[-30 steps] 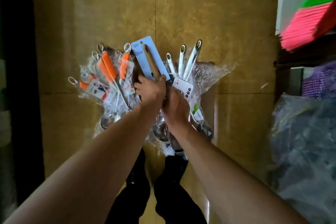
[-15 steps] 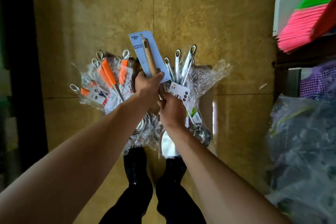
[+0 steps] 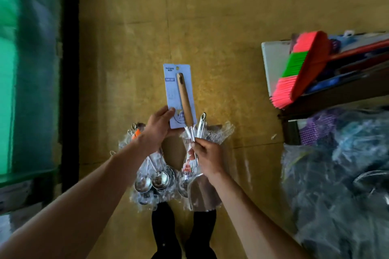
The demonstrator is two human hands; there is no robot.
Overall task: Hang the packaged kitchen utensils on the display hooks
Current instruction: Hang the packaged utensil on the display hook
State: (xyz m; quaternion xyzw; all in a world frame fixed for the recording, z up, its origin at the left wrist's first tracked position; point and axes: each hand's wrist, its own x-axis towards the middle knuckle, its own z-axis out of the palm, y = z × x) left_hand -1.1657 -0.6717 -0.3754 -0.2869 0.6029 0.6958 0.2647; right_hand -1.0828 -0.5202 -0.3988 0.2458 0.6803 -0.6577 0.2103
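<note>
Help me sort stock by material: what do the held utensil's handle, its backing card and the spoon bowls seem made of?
Handle: looks like wood, matte tan with darker grain. Backing card: probably printed cardboard, pale blue, flat and stiff. Spoon bowls: apparently polished steel, given mirror-like reflections.

Wooden-handled utensil on blue card, upright, held
</note>
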